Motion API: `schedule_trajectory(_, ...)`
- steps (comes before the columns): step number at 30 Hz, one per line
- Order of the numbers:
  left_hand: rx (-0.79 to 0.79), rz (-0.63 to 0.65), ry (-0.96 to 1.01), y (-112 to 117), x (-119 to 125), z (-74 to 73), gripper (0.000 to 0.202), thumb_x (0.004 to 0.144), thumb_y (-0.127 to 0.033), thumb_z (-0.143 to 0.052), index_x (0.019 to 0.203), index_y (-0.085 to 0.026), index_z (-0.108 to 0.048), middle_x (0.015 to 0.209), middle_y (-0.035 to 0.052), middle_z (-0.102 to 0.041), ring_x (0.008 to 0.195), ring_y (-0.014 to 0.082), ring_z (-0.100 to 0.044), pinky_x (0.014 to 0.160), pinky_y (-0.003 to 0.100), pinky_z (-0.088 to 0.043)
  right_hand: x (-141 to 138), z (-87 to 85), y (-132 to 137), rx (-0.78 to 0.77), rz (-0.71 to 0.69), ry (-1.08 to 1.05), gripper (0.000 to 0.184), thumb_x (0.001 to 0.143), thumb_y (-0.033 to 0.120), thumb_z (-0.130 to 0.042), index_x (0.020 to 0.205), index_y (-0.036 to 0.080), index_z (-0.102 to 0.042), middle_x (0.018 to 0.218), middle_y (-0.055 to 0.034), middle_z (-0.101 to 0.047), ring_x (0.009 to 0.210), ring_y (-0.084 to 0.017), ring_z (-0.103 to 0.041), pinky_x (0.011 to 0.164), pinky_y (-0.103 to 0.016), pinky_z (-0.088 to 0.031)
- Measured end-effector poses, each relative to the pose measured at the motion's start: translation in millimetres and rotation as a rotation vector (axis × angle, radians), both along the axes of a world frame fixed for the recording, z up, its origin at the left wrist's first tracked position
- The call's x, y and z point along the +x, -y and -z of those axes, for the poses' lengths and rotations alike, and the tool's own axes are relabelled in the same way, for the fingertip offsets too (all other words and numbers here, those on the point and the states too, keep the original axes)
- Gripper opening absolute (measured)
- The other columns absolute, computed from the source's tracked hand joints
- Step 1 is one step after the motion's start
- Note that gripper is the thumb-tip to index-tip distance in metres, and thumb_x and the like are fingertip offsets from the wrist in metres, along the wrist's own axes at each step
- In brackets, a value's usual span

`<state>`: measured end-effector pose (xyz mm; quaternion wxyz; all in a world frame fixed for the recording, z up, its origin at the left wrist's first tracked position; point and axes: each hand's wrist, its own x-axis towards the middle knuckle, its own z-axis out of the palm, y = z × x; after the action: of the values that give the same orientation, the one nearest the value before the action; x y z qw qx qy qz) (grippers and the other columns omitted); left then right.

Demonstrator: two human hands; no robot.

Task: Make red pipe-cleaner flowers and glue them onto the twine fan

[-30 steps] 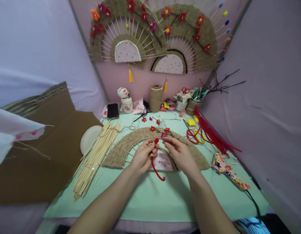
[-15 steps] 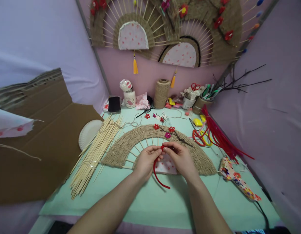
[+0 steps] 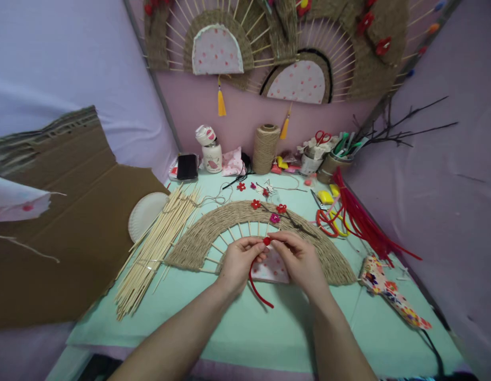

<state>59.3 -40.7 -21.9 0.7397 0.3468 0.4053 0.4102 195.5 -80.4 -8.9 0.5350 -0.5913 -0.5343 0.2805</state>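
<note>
A red pipe cleaner is pinched between my two hands, one end rolled into a small round coil at the fingertips and the rest curving down. My left hand grips the coil from the left, and my right hand holds its right side with thumb and fingers. Beneath both hands lies a twine-woven fan with thin stick ribs and a dotted cloth centre, partly covered by the hands. Red and pink flowers and a dark twig rest on its upper band.
Bamboo sticks, a paper plate and cardboard are on the left. At right lie red pipe cleaners, scissors and a flower-patterned glue gun with a cord. A twine spool stands at the back.
The coiled end shows more clearly between the fingertips, and the hanging tail has shifted slightly left. My right hand has moved a little to the right. The whole view has shifted slightly.
</note>
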Motion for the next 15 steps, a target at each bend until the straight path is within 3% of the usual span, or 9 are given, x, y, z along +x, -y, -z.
schedule_trajectory(3, -0.001, 0.068, -0.007, -0.4, -1.4, 0.2, 0.028, 0.060, -0.031, -0.080, 0.075, -0.011, -0.068, 0.064, 0.0042, -0.067, 0.051, 0.0070, -0.054, 0.052, 0.019, -0.042, 11.6, 0.3, 0.1, -0.064, 0.017, -0.031, 0.019, 0.082, 0.032, -0.059, 0.090, 0.021, -0.072, 0.093, -0.0071, -0.070, 0.086, -0.021, -0.063, 0.077, -0.034, -0.048)
schedule_trajectory(7, -0.011, 0.177, 0.009, 0.2, -2.7, -0.9, 0.025, 0.062, -0.030, -0.079, 0.073, -0.010, -0.068, 0.064, 0.0036, -0.066, 0.051, 0.0058, -0.053, 0.051, 0.018, -0.040, 19.4, -0.8, 0.8, -0.128, -0.095, -0.032, 0.015, 0.079, 0.032, -0.063, 0.082, 0.020, -0.072, 0.085, -0.0056, -0.070, 0.080, -0.019, -0.062, 0.071, -0.030, -0.048)
schedule_trajectory(15, -0.055, 0.294, 0.022, 1.3, -3.1, -2.6, 0.025, 0.063, -0.030, -0.079, 0.071, -0.010, -0.066, 0.061, 0.0018, -0.064, 0.049, 0.0047, -0.051, 0.050, 0.017, -0.039, 20.5, -3.6, 6.2, -0.364, -0.226, -0.295, 0.024, 0.078, 0.042, -0.064, 0.081, 0.019, -0.069, 0.071, -0.0011, -0.065, 0.062, -0.014, -0.055, 0.059, -0.026, -0.044)
